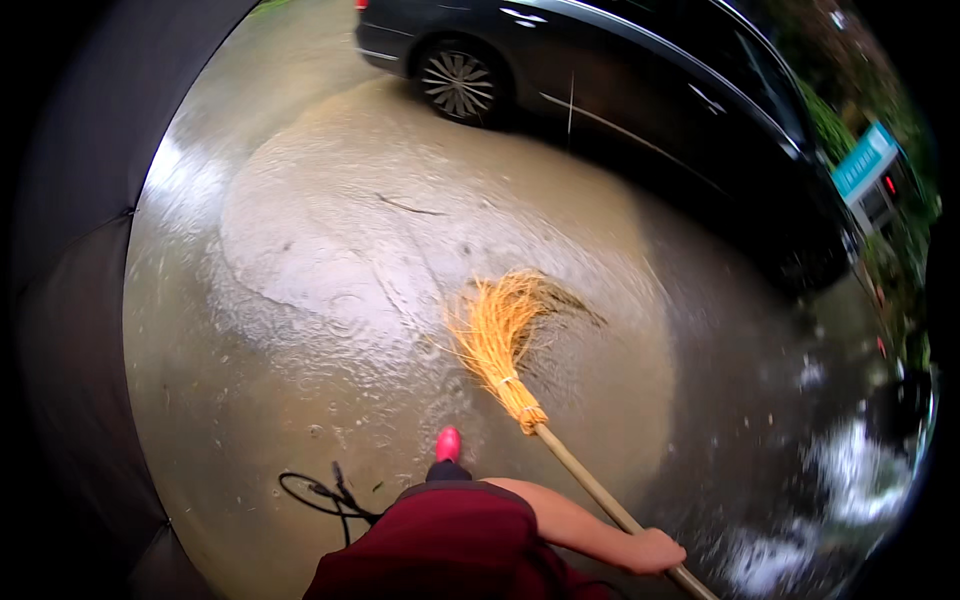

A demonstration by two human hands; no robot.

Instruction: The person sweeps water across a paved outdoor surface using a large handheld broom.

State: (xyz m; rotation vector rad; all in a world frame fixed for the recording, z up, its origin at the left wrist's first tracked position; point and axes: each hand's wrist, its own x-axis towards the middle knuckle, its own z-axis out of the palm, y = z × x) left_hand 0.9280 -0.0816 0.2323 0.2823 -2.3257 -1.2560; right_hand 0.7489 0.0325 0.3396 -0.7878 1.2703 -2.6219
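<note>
My right hand [657, 551] is closed around the wooden handle [589, 484] of a straw broom at the lower right. The broom's yellow-orange bristles [499, 322] rest on the wet pavement ahead of me, with their tips swept over to the right. Two bindings hold the bristle bundle near the handle. Brown, rippled water [322, 292] covers the ground around the bristles. A thin twig [409, 205] lies in it, beyond the broom. My left hand is out of view.
A dark car [600, 97] stands across the top and right. The dark fabric of an umbrella [75, 300] fills the left side. A pink boot [448, 445] shows below my dark red clothing [442, 540], near a looped black cable [322, 491]. A blue-and-white sign or booth [866, 169] stands far right.
</note>
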